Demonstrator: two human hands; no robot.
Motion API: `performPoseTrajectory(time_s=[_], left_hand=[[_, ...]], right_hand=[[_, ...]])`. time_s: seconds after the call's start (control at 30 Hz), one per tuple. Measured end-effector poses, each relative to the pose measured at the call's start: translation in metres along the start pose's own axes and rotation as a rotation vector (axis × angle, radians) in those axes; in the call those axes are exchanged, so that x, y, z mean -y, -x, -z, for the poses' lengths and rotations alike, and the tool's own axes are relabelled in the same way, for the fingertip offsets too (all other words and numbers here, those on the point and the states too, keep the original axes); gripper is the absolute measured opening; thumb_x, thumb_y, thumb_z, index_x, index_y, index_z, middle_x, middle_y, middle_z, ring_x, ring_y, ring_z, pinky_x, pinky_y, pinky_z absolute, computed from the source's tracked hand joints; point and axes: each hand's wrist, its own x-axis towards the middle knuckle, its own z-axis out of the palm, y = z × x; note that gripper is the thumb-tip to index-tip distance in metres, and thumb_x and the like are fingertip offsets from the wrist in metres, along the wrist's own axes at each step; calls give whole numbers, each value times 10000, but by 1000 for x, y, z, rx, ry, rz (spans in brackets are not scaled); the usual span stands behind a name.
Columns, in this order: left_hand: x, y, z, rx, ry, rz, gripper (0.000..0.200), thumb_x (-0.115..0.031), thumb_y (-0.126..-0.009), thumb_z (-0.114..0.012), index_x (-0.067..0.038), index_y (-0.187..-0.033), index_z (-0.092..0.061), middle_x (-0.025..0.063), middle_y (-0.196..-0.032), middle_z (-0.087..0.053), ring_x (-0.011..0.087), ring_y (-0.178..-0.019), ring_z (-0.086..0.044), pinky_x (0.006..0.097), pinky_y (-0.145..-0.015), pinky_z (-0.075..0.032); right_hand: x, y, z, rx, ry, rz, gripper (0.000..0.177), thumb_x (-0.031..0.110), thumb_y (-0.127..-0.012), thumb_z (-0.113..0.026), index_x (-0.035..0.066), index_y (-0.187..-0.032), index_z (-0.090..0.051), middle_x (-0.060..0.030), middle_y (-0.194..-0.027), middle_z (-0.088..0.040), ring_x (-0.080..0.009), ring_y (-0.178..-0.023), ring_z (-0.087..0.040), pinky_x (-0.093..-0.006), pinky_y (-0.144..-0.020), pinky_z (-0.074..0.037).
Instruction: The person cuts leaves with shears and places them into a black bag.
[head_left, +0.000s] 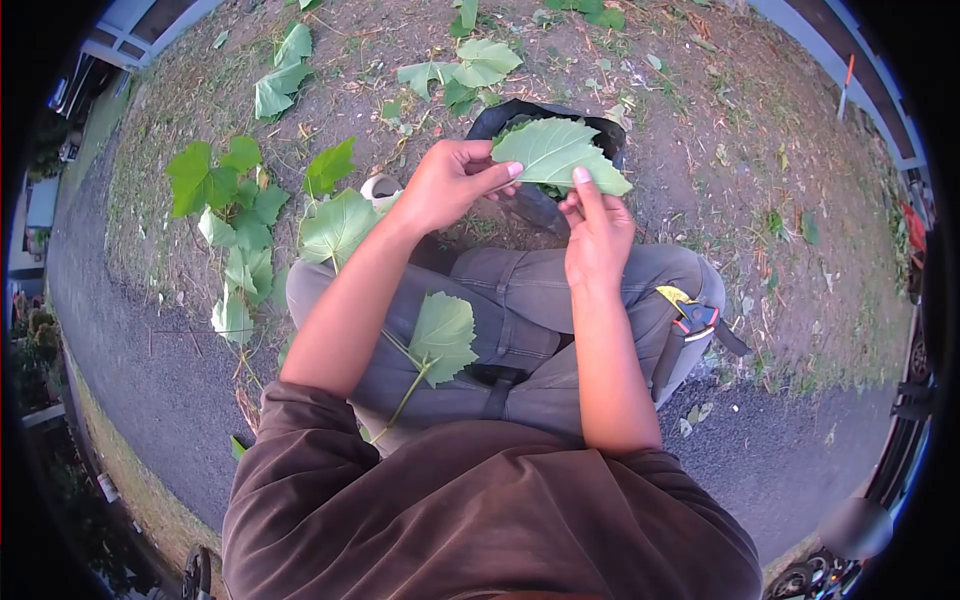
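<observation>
A large green lobed leaf [553, 152], folded over along one edge, is held up between both hands. My left hand [458, 183] pinches its left end between thumb and fingers. At the lower right edge, my right hand [600, 228] grips it with the thumb on top. Just behind and below the leaf stands a dark open bag or pot [492, 120], with some green leaves partly visible inside. Across my lap lies a cut vine stem with a leaf [443, 335] on it. Another broad leaf [340, 226] rests beside my left forearm.
Leafy vine cuttings [250, 215] lie on the ground at the left, with more leaves [484, 65] farther ahead. A small pale round object [380, 187] sits near my left wrist. A yellow-and-red-edged hand tool [692, 315] rests on my right knee. Dark paving [150, 370] borders the soil.
</observation>
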Motion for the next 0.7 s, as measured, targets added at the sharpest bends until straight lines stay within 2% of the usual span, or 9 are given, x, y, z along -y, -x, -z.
performPoseTrajectory(time_s=[0.03, 0.13, 0.17, 0.2, 0.3, 0.33, 0.4, 0.43, 0.7], left_hand=[[2, -1, 2, -2, -2, 2, 203, -180, -1015, -734, 7, -1092, -754, 69, -914, -778, 104, -821, -725, 263, -729, -575], [5, -2, 5, -56, 19, -3, 217, -179, -1008, -742, 1, -1128, -727, 83, -927, -782, 119, -848, -742, 270, -731, -577], [5, -3, 3, -92, 73, 11, 233, -176, -1004, -745, -1, -1153, -710, 92, -945, -785, 131, -865, -751, 276, -740, -583], [4, -4, 2, -127, 127, 24, 253, -173, -1000, -748, -3, -1178, -693, 100, -963, -788, 143, -881, -760, 281, -749, -589], [8, -4, 0, -128, 189, 40, 278, -161, -993, -752, -6, -1212, -678, 111, -997, -789, 158, -907, -771, 280, -765, -600], [8, -3, 0, -129, 189, 40, 278, -161, -993, -752, -6, -1212, -678, 111, -997, -789, 158, -907, -771, 280, -765, -600], [8, -3, 1, -104, 189, 50, 273, -151, -991, -749, -3, -1211, -682, 109, -1007, -788, 154, -899, -770, 275, -786, -608], [7, -3, 1, -103, 189, 50, 273, -151, -991, -749, -3, -1211, -682, 109, -1007, -788, 154, -899, -770, 275, -786, -608], [4, 0, -3, -31, 189, 45, 301, -108, -992, -735, 20, -1256, -666, 107, -1029, -780, 142, -909, -758, 287, -824, -622]], right_hand=[[2, -1, 1, 27, -40, -2, 138, 135, -988, -757, 64, -1106, -748, -14, -931, -713, -96, -797, -645, -276, -760, -549], [11, 7, -7, 48, -86, -62, 184, 138, -990, -757, 53, -1151, -732, -26, -980, -712, -79, -828, -633, -253, -757, -517], [10, 10, -9, 82, -36, -94, 219, 91, -1007, -707, 47, -1222, -705, -39, -1051, -693, -83, -869, -628, -248, -769, -520], [5, 12, -10, 84, -37, -95, 219, 91, -1007, -707, 47, -1222, -705, -39, -1051, -693, -83, -869, -628, -248, -769, -520], [-7, 23, -18, 172, 349, 277, 255, -30, -975, -651, 12, -1224, -687, -70, -1099, -674, -119, -851, -640, -294, -799, -547], [-2, 25, -21, 173, 349, 276, 255, -30, -975, -651, 12, -1224, -687, -70, -1099, -674, -119, -851, -640, -294, -799, -547], [10, 28, -26, 304, 849, 645, 323, -42, -943, -676, 42, -1254, -690, -93, -1075, -672, -170, -844, -662, -319, -788, -549], [14, 29, -29, 324, 901, 694, 334, -18, -913, -726, 75, -1234, -722, -99, -1064, -670, -209, -853, -682, -342, -769, -547], [10, 26, -23, 341, 950, 729, 237, 72, -892, -810, 68, -1127, -781, -69, -1056, -694, -200, -835, -710, -340, -751, -558]])
